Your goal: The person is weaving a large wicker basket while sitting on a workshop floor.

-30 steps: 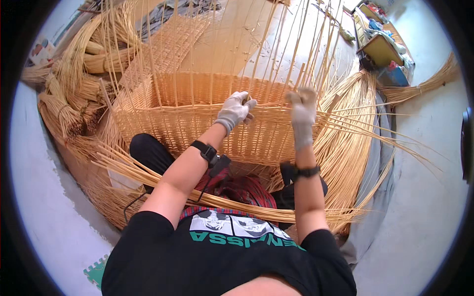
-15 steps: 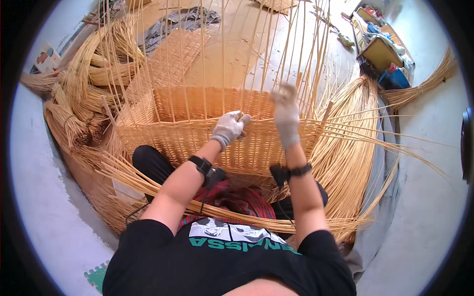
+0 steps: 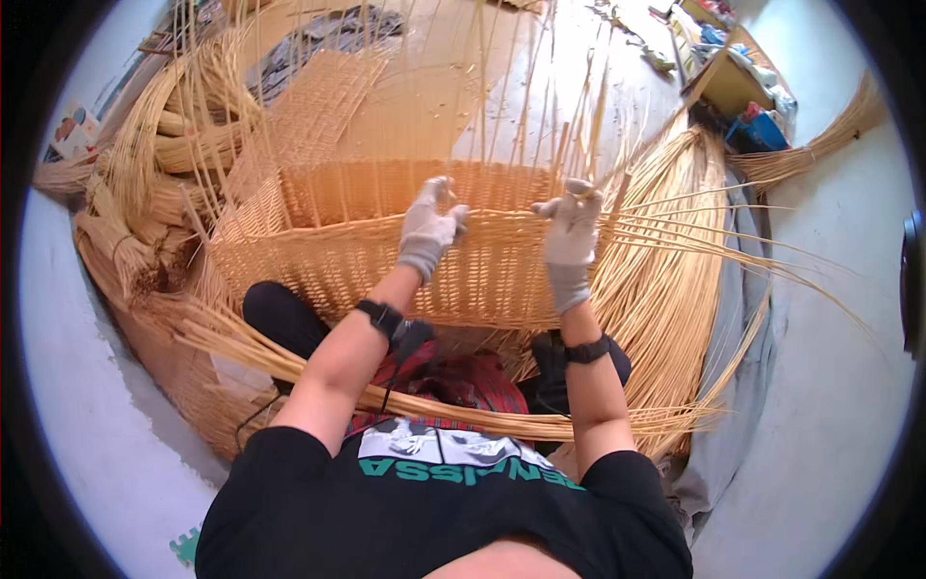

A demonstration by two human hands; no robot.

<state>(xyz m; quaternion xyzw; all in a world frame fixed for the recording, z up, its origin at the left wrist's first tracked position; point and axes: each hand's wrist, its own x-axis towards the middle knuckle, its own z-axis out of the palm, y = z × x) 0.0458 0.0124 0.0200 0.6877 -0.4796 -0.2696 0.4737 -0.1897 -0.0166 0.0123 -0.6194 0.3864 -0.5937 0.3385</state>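
A half-woven wicker basket (image 3: 318, 261) with tall upright stakes stands in front of me. My left hand (image 3: 429, 227), in a grey glove, presses on the top of the near woven wall, fingers closed around the weave. My right hand (image 3: 571, 227), also gloved, grips a thin willow rod (image 3: 675, 217) at the rim, just right of the left hand. The rod runs out to the right among other loose strands.
Bundles of willow rods (image 3: 145, 183) lie at the left. A long sheaf (image 3: 318, 372) crosses my lap, and more rods (image 3: 675, 309) fan out on grey cloth at right. A flat woven panel (image 3: 318, 96) lies beyond the basket. A cluttered shelf (image 3: 733, 82) stands far right.
My right hand rose along the stakes, then dropped back to the rim with the rod. My left hand stayed on the near wall. The view shifted slightly.
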